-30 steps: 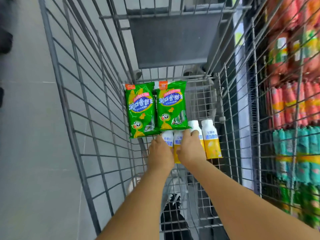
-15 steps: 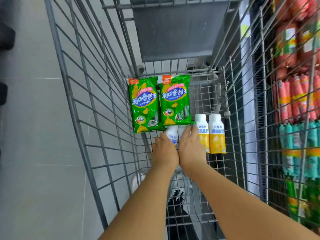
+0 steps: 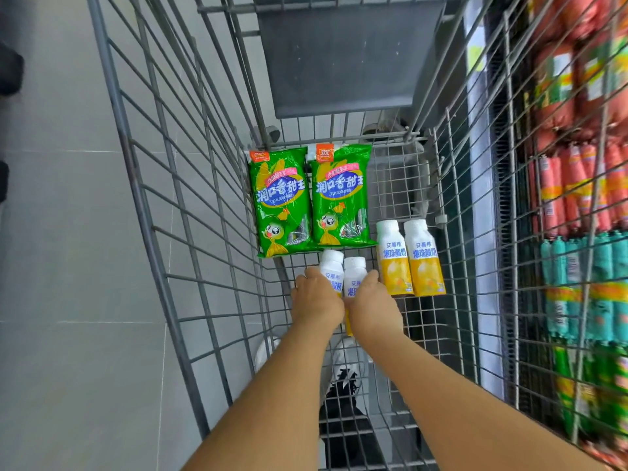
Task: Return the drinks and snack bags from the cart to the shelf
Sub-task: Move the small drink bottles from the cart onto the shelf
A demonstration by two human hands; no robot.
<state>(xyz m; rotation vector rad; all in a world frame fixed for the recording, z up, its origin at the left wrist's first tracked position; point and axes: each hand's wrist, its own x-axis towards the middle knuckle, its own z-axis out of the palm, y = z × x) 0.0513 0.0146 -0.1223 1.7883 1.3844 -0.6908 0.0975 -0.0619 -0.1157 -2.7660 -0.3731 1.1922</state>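
Grey wire cart (image 3: 176, 253), floor level: L hand (image 3: 316, 302) grips one white-capped yellow drink bottle (image 3: 331, 271); R hand (image 3: 372, 305) grips the adjacent bottle (image 3: 354, 277). Two more bottles (image 3: 409, 261) lie just right; two green snack bags (image 3: 311, 198) lie beyond.

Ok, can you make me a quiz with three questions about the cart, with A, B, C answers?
1. Where do the green snack bags lie?
A. on the floor
B. at the cart's far end
C. on the shelf

2. How many drink bottles are in the cart?
A. two
B. four
C. six

3. What is the left hand doing?
A. gripping a bottle
B. waving
C. holding a bag

Answers:
1 B, both bags rest by the cart's far wall.
2 B, two free bottles, two under the hands.
3 A, its fingers curl round the left bottle; the right hand grips the next bottle.
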